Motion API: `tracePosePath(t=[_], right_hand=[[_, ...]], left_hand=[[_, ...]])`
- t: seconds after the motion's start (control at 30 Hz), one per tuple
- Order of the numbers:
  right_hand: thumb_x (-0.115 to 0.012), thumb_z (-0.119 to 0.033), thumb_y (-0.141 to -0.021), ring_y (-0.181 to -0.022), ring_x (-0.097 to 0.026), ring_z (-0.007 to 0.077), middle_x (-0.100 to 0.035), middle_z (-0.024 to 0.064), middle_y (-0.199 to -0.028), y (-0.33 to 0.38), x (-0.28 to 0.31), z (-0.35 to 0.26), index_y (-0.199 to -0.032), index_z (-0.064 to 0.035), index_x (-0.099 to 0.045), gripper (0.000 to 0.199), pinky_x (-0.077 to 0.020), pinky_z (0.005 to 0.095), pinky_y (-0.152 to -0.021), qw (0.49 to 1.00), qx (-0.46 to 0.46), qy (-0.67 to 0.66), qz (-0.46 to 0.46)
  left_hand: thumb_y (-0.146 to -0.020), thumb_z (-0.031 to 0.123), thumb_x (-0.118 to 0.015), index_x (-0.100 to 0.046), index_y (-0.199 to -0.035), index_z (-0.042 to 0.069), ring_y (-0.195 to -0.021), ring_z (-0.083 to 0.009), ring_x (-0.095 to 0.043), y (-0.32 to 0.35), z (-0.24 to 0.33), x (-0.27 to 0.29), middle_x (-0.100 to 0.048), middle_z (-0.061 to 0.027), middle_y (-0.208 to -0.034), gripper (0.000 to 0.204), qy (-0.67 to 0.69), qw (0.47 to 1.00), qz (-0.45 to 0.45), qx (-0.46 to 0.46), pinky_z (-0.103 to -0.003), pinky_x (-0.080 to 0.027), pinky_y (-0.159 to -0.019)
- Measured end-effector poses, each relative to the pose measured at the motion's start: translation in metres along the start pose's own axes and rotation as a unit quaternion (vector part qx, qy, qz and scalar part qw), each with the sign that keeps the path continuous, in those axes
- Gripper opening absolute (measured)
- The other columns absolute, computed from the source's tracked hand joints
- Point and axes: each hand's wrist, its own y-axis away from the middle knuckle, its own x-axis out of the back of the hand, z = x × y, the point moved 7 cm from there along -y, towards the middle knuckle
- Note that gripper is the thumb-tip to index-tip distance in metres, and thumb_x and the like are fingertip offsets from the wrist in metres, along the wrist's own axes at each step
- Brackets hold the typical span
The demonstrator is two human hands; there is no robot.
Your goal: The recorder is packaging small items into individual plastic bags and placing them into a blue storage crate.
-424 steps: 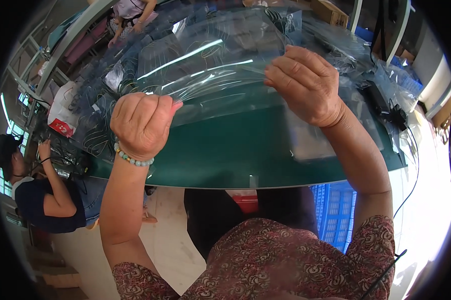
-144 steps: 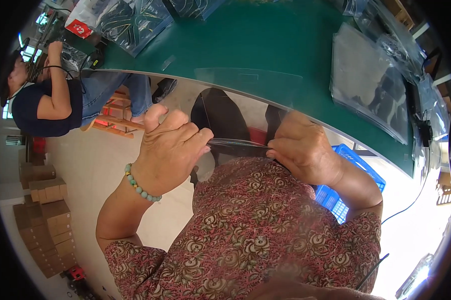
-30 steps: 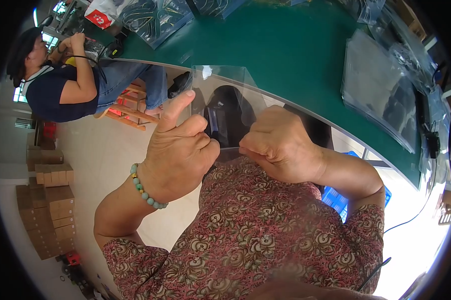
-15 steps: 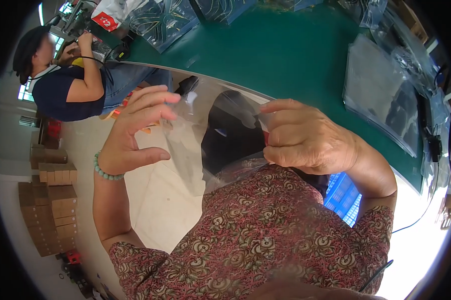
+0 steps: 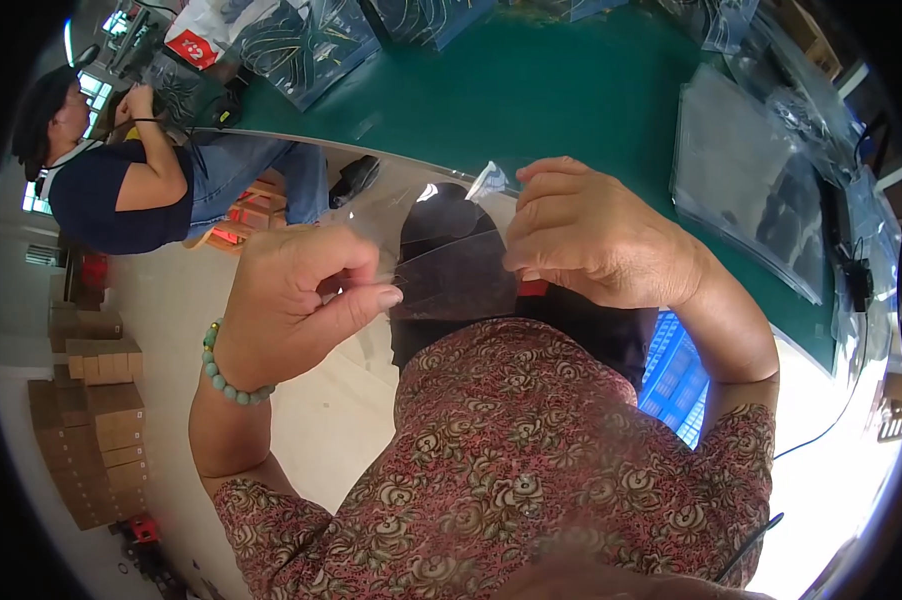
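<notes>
A clear plastic bag [image 5: 451,272] stretches between my hands, above my lap and just off the table's front edge. Through its thin film the dark clothing behind shows. My left hand [image 5: 306,295], with a green bead bracelet [image 5: 233,385] at the wrist, pinches the bag's left edge between thumb and bent fingers. On the other side, my right hand [image 5: 601,240] grips the bag with curled fingers; its fingertips are partly hidden. A bright glint lies on the film near the right hand's index finger.
A stack of flat clear bags [image 5: 736,180] lies on the right of the green table [image 5: 551,90]. Bagged items with gold-coloured lines [image 5: 306,50] lie at the far left. A co-worker [image 5: 121,190] sits at left; cartons [image 5: 96,440] stand on the floor. A blue crate [image 5: 679,380] is by my right side.
My left hand, fingers spread before, has turned and closed on the bag's left edge. The film now lies flatter between the hands. My right hand has shifted slightly up and left.
</notes>
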Motion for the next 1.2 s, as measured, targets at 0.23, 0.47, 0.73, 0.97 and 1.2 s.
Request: tracePosePath(t=[0.23, 0.47, 0.73, 0.97, 1.2], right_hand=[[-0.068, -0.007, -0.089, -0.085, -0.06, 0.0277, -0.064, 0.0057, -0.083, 0.03, 0.004, 0.02, -0.088, -0.0063, -0.065, 0.003, -0.041, 0.0465, -0.099, 0.98, -0.043, -0.189, 0.033], [-0.07, -0.013, -0.09, -0.089, -0.062, 0.0224, -0.063, 0.0076, -0.092, 0.045, 0.0, 0.018, -0.099, -0.0035, -0.063, 0.014, -0.0465, 0.042, -0.092, 0.962, -0.149, -0.223, 0.058], [-0.063, 0.015, -0.081, -0.085, -0.06, 0.0201, -0.044, 0.0198, -0.137, 0.056, 0.005, 0.007, -0.117, -0.0034, -0.059, 0.041, -0.0502, 0.032, -0.077, 0.934, -0.161, -0.171, 0.269], [-0.085, -0.014, -0.069, -0.099, -0.057, 0.0324, -0.058, 0.0156, -0.112, 0.05, 0.007, -0.012, -0.102, -0.0025, -0.069, 0.038, -0.0487, 0.0413, -0.082, 0.975, -0.196, 0.019, 0.099], [-0.086, -0.019, -0.066, -0.096, -0.06, 0.0363, -0.064, 0.0133, -0.091, 0.049, 0.004, -0.018, -0.092, -0.0004, -0.07, 0.036, -0.051, 0.0448, -0.081, 0.982, -0.181, 0.039, 0.039]], left_hand=[[-0.07, 0.009, -0.085, -0.043, -0.139, 0.006, -0.091, -0.019, -0.068, 0.0, -0.042, -0.009, -0.067, -0.013, -0.099, 0.081, 0.395, 0.894, -0.188, 0.096, -0.033, -0.056, -0.082], [-0.081, -0.005, -0.069, -0.035, -0.148, 0.008, -0.1, -0.0205, -0.069, 0.03, -0.1, -0.054, -0.058, -0.0156, -0.126, 0.076, 0.471, 0.865, -0.098, 0.141, -0.034, -0.057, -0.087], [-0.082, -0.012, -0.063, -0.053, -0.131, 0.007, -0.096, -0.0129, -0.064, 0.019, -0.08, -0.056, -0.045, -0.0108, -0.131, 0.052, 0.298, 0.945, 0.084, 0.108, -0.027, -0.058, -0.077], [-0.075, -0.003, -0.075, -0.071, -0.096, 0.001, -0.106, -0.0198, -0.057, 0.014, -0.058, -0.063, -0.042, -0.0139, -0.136, 0.022, 0.148, 0.987, 0.054, 0.041, -0.033, -0.055, -0.082], [-0.069, 0.009, -0.081, -0.073, -0.098, 0.004, -0.111, -0.0332, -0.058, 0.005, -0.028, -0.065, -0.054, -0.0178, -0.136, 0.031, -0.009, 0.999, 0.025, -0.042, -0.041, -0.049, -0.09]])
